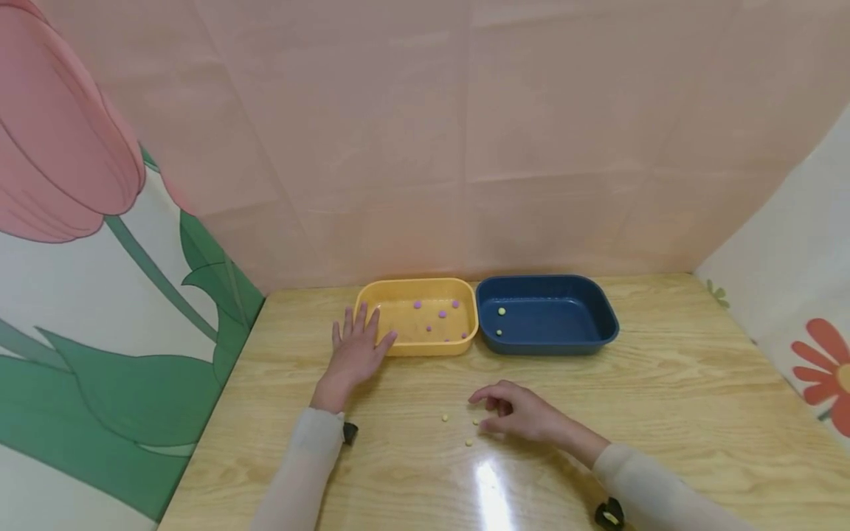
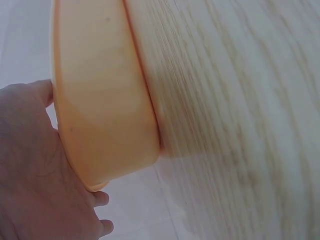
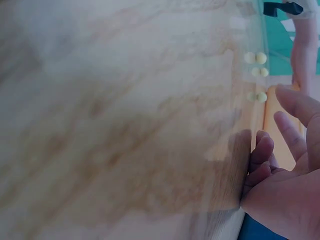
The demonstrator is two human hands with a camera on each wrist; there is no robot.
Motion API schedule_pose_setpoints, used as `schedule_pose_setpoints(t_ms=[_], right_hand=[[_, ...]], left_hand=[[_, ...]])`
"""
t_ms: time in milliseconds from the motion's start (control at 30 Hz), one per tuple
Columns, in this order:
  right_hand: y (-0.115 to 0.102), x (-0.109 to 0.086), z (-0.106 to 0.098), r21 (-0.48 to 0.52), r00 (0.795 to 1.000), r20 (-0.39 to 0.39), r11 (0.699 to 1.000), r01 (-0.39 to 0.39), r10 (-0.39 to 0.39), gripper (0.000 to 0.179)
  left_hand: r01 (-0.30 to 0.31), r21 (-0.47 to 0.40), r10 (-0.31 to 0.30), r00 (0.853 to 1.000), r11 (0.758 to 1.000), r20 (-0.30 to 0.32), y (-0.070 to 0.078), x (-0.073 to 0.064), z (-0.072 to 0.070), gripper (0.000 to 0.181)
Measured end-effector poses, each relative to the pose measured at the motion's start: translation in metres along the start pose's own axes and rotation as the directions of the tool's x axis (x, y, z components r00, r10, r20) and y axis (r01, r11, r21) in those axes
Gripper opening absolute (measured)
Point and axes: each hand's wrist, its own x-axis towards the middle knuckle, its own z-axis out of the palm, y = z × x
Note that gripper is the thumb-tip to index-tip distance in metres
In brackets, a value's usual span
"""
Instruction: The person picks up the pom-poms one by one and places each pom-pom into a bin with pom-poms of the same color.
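My left hand [image 1: 356, 356] lies with fingers spread over the left end of a yellow-orange bin [image 1: 415, 349]. In the left wrist view, that hand [image 2: 37, 165] rests against the bin's rim [image 2: 57, 75]. Three small pale yellow balls [image 1: 468, 443] sit on the table before my right hand [image 1: 521, 413]. Its thumb and index finger stand apart beside the nearest ball [image 1: 475, 422], while the other fingers curl in. Nothing shows between them. The right wrist view has the balls [image 3: 261, 58] beyond the fingertips of the right hand [image 3: 287, 175], each mirrored in the glossy tabletop.
Several purple balls [image 1: 442, 314] are scattered inside the yellow-orange bin. Touching its right side is a dark blue bin [image 1: 547, 348] with two pale yellow balls [image 1: 501, 311] in it. Both bins stand at the back of the wooden table [image 1: 677, 413], near a pink backdrop [image 1: 425, 147].
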Motion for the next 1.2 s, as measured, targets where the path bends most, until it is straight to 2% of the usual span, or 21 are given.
schedule_pose_setpoints(t_ms=[133,367,767,1200], right_hand=[[0.0,0.002,0.001,-0.079,1.0,0.006,0.996,0.03,-0.029,0.039],[-0.001,0.004,0.004,-0.234,0.998,0.039,0.971,0.057,-0.049,0.038],[-0.005,0.004,0.008,-0.234,0.998,-0.017,0.97,0.061,-0.067,0.012],[-0.008,0.003,0.012,-0.253,0.999,0.002,0.967,0.038,-0.038,0.016]], left_hand=[[-0.002,-0.006,0.002,1.0,1.0,-0.002,0.0,0.0,-0.001,0.075],[-0.004,-0.012,0.004,1.0,1.0,-0.003,-0.001,0.001,0.0,0.075],[0.004,-0.011,-0.004,1.0,1.0,0.007,0.0,0.0,0.0,0.074],[0.004,0.006,-0.004,1.0,1.0,0.004,0.0,-0.001,-0.001,0.079]])
